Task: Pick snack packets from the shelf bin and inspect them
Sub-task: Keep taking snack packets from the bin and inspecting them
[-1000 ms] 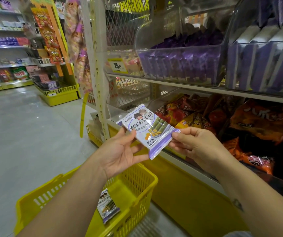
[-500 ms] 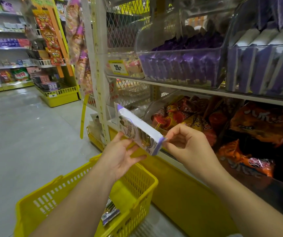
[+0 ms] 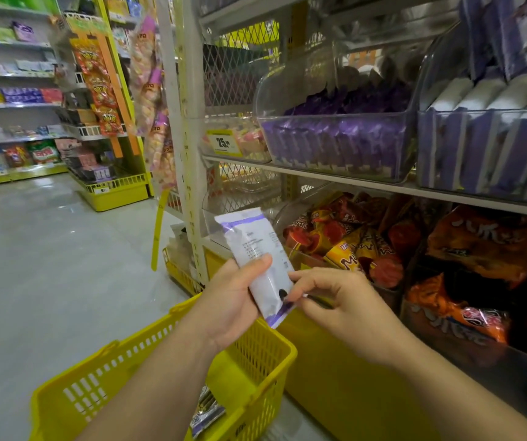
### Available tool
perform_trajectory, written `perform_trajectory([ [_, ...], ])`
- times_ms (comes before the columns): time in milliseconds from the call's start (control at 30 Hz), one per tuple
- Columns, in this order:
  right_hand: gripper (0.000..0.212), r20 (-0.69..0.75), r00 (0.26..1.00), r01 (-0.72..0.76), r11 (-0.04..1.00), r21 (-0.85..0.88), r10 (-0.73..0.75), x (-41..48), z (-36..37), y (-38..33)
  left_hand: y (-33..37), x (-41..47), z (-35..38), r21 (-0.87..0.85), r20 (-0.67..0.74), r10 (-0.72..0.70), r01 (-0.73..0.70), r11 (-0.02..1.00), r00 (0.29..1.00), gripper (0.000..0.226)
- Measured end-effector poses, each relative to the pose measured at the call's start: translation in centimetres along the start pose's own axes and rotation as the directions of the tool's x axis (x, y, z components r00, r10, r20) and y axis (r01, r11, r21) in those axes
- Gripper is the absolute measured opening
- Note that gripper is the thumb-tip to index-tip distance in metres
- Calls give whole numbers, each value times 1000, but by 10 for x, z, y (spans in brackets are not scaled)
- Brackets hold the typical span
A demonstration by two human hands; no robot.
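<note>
A white and purple snack packet is held up in front of the shelf, its printed back side facing me. My left hand grips it from the left, thumb across its middle. My right hand pinches its lower right corner. The clear shelf bin above holds several purple packets of the same kind. A second such packet lies in the yellow basket below my arms.
Another clear bin of purple and white packs sits to the right. Orange and red snack bags fill the lower shelf. A white shelf upright stands left of the packet. Grey floor and far shelves lie to the left.
The packet was turned over from its front face, through edge-on, to its back side. My left hand shifted to grip it with the thumb; my right hand moved to its lower corner.
</note>
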State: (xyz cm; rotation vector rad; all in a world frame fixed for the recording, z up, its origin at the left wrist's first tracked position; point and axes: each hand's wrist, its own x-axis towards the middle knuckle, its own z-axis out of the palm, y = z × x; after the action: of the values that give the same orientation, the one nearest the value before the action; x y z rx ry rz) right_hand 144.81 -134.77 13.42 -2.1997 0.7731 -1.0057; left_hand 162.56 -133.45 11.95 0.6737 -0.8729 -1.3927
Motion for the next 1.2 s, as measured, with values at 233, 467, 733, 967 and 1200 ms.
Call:
perform_trajectory([
  [233, 46, -66, 996, -59, 997, 49, 62, -3, -22, -31, 10, -15, 27, 180, 137, 19, -44, 983, 990, 48],
  [467, 95, 55, 998, 52, 987, -154, -44, -24, -76, -92, 55, -24, 99, 238, 301, -1, -74, 969, 954, 51],
  [733, 71, -123, 985, 67, 920, -386, -124, -32, -179, -163, 98, -16, 227, 489, 512, 96, -382, 784, 853, 57],
  [967, 80, -317, 948, -155, 875, -458, 2, -49, -249, -174, 87, 6, 293, 527, 662, 79, -538, 658, 745, 96],
  [1200, 63, -334, 940, -270, 766, -584, 77, -35, -297, -160, 51, 50, 329, 532, 629, 259, -649, 544, 733, 90],
])
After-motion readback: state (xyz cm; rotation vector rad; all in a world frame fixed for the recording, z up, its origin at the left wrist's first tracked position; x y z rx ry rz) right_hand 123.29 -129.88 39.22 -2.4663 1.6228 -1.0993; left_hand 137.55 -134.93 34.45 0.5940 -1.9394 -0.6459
